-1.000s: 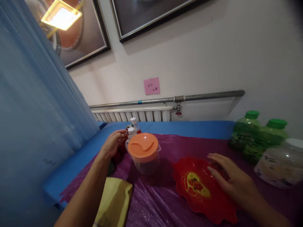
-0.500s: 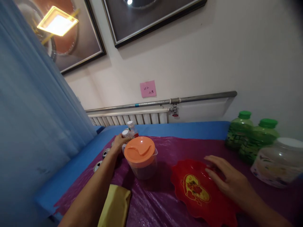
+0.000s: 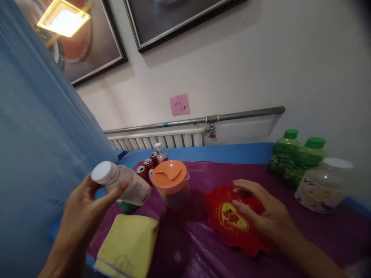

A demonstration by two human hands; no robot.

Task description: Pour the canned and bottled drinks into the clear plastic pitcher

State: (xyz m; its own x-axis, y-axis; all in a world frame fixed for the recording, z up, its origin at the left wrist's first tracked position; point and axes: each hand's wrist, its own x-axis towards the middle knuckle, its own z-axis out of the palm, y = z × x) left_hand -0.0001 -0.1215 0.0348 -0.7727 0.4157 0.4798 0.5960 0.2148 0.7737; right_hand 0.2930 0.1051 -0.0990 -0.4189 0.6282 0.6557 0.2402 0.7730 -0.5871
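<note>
My left hand is closed around a clear plastic bottle with a white cap, held tilted in the air at the left. Below it lies a folded yellow cloth, and the green side of a can shows partly behind the bottle. Over the right part of a red scalloped plate hovers my right hand, fingers apart and holding nothing. Between the hands stands a clear pitcher with an orange lid.
Several red cans and another white-capped bottle stand behind the pitcher. Two green-capped bottles and a white-lidded jar are at the right. A purple plastic sheet covers the blue table. A blue curtain hangs left.
My left hand has lifted the white-capped bottle from behind the pitcher and brought it left and nearer, tilting it. The red cans are now uncovered. My right hand has shifted slightly left.
</note>
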